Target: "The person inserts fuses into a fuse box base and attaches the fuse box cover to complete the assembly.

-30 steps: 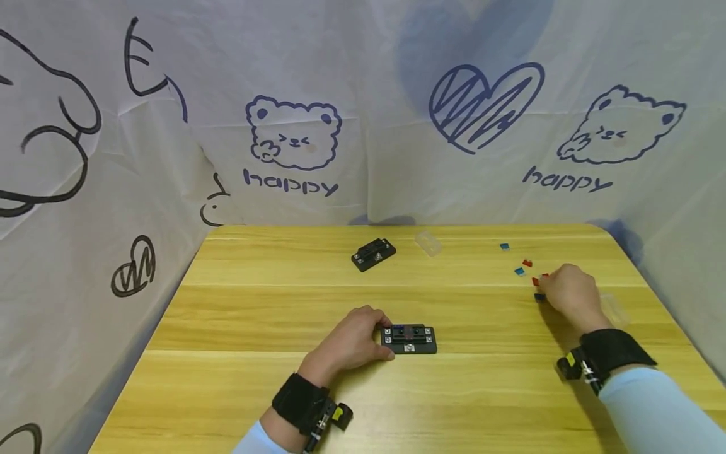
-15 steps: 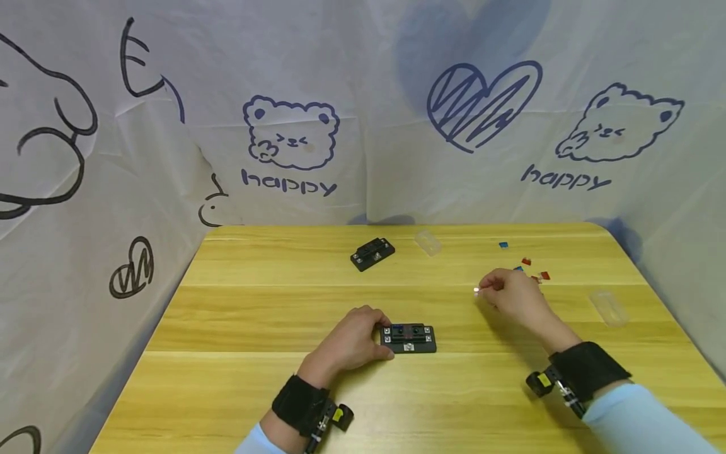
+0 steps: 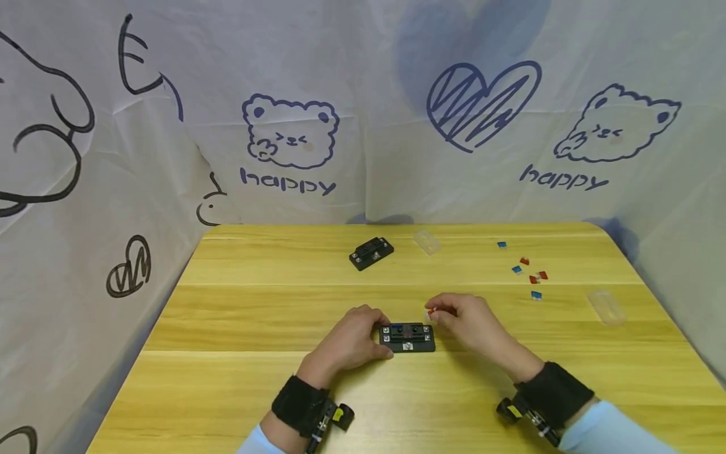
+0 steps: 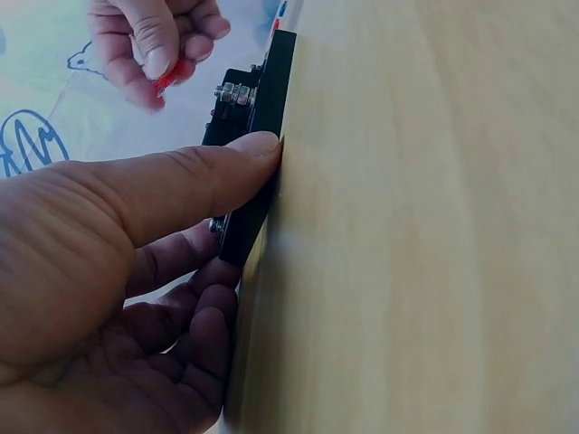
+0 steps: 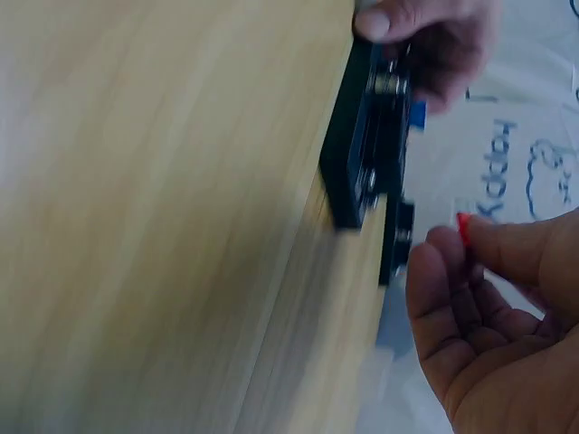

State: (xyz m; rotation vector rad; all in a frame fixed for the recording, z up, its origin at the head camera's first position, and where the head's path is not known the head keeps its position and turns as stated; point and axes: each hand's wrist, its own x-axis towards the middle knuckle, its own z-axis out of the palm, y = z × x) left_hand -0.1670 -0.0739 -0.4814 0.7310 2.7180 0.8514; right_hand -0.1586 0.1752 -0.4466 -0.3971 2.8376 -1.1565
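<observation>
My left hand [image 3: 348,340] grips the left end of a black fuse block [image 3: 407,346] that lies flat on the table, its thumb along the near edge. Metal screw terminals show on the block, and a blue blade fuse [image 5: 418,114] stands in its left part. Between thumb and fingertips, my right hand [image 3: 476,326] pinches a red blade fuse [image 3: 432,312]. It holds this fuse just beyond the block's right end, apart from it. In the left wrist view, fingers hide most of the red fuse [image 4: 169,76].
A second black fuse block [image 3: 371,253] lies farther back, beside a clear plastic cover [image 3: 426,242]. Several loose red and blue fuses [image 3: 535,295] are scattered at the back right. Another clear cover [image 3: 607,307] lies near the table's right side.
My right hand has left the scattered fuses and come leftward and nearer, to the block's right end, with the red blade fuse in its fingers. The left hand has stayed on the block.
</observation>
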